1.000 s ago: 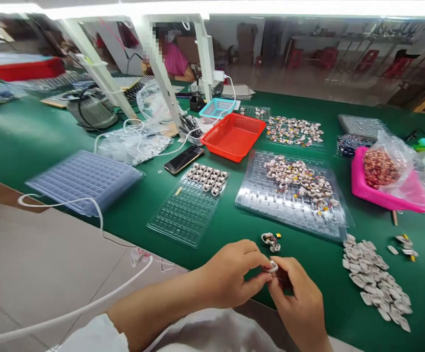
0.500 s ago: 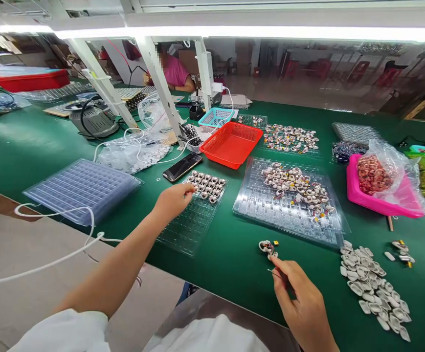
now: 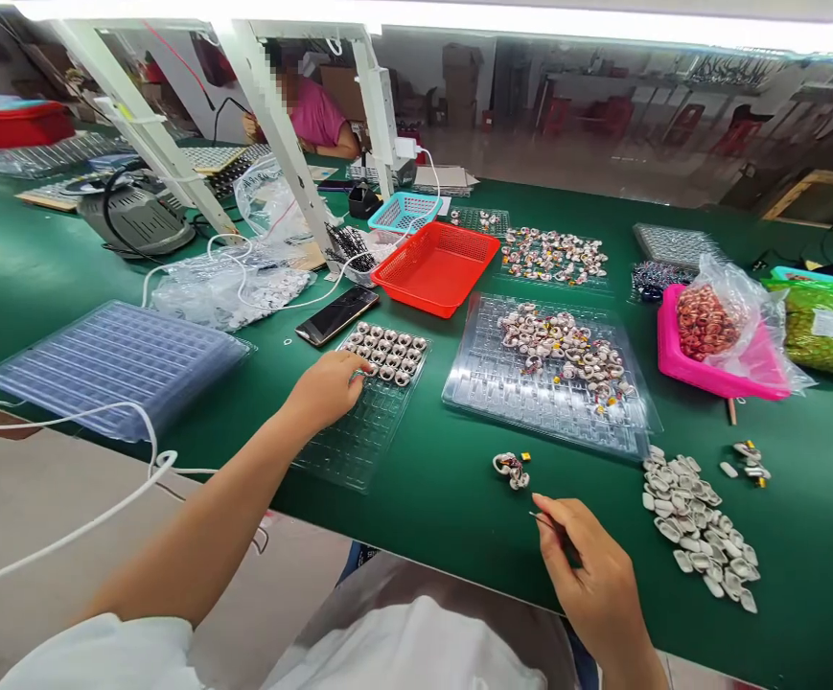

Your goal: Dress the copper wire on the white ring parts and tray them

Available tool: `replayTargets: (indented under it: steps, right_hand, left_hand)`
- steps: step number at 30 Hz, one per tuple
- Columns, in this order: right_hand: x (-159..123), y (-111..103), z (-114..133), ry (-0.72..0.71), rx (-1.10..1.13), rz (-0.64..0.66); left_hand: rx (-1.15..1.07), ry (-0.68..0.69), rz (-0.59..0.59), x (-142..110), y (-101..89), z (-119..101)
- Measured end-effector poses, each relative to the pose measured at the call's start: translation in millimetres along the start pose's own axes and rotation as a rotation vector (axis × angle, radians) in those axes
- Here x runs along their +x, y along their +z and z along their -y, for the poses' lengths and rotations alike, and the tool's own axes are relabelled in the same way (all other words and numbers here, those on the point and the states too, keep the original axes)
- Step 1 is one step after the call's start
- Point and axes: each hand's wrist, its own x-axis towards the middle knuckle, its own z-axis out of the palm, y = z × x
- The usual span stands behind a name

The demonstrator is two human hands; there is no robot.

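My left hand (image 3: 328,391) reaches over a clear plastic tray (image 3: 344,458), fingertips pinched at the edge of several rows of small white earbud shells (image 3: 391,350). Whatever is between those fingers is hidden. On the bench, my right hand (image 3: 589,565) is closed around a thin pointed metal tool (image 3: 542,518), its tip sticking out to the left. Just beyond that tip lies a small cluster of white shells with wires and a yellow piece (image 3: 511,470), apart from the fingers.
A stack of clear trays bears a heap of wired shells (image 3: 564,345). Loose grey-white covers (image 3: 704,527) lie at right, near a pink basket (image 3: 728,379). A red basket (image 3: 436,268), a phone (image 3: 336,316) and stacked trays (image 3: 110,359) stand farther left. A co-worker (image 3: 319,115) sits across.
My right fingertips have come away from the small wired cluster, which stays on the bench. My left hand remains at the tray's rows, its fingers slightly lower. The whole view has shifted.
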Motion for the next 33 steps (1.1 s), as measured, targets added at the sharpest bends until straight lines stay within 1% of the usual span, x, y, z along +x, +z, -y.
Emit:
replayTargets:
  steps: [3,4,5,7,9,10,11,14,17,20,24,26,30,33]
  right_hand:
    - [4,-9,-2,0.065,-0.055,-0.049]
    - [6,-12,-2,0.099,-0.08,-0.066]
    - [10,-14,-2,0.131,-0.104,-0.077]
    - [18,-15,-1,0.174,-0.142,-0.055]
    - [27,-10,3,0.205,-0.175,0.032]
    - [32,-5,5,0.216,-0.195,0.083]
    - [36,0,7,0.224,-0.226,0.125]
    - [45,15,12,0.24,-0.323,0.207]
    - [46,19,12,0.268,-0.327,0.23]
    - [38,12,11,0.332,-0.186,0.206]
    - [27,3,8,0.48,0.054,0.09]
    - [22,3,7,0.541,0.132,0.04]
    - [16,2,5,0.556,0.316,0.02]
    - [12,-1,2,0.559,0.295,-0.025]
  left_hand:
    - [-0.036,0.022,-0.044,-10,-6.9,-19]
    - [-0.062,0.035,-0.068,-16,-8.5,-29]
    - [-0.133,0.066,-0.127,-23,-9.1,-41]
    - [-0.223,0.132,-0.13,-40,-6.1,-69]
    - [-0.317,0.234,-0.084,-56,4.0,-99]
    - [-0.404,0.307,-0.074,-63,11.4,-113]
    - [-0.461,0.343,-0.042,-67,20.0,-127]
    - [-0.523,0.335,0.033,-71,45.3,-157]
    - [-0.538,0.338,0.112,-68,58.9,-171]
    - [-0.562,0.328,0.146,-67,59.7,-176]
    - [-0.582,0.267,0.19,-70,56.3,-184]
    - [-0.575,0.298,0.234,-71,56.2,-190]
    - [-0.525,0.383,0.306,-68,57.4,-200]
    - [-0.461,0.364,0.321,-64,56.4,-204]
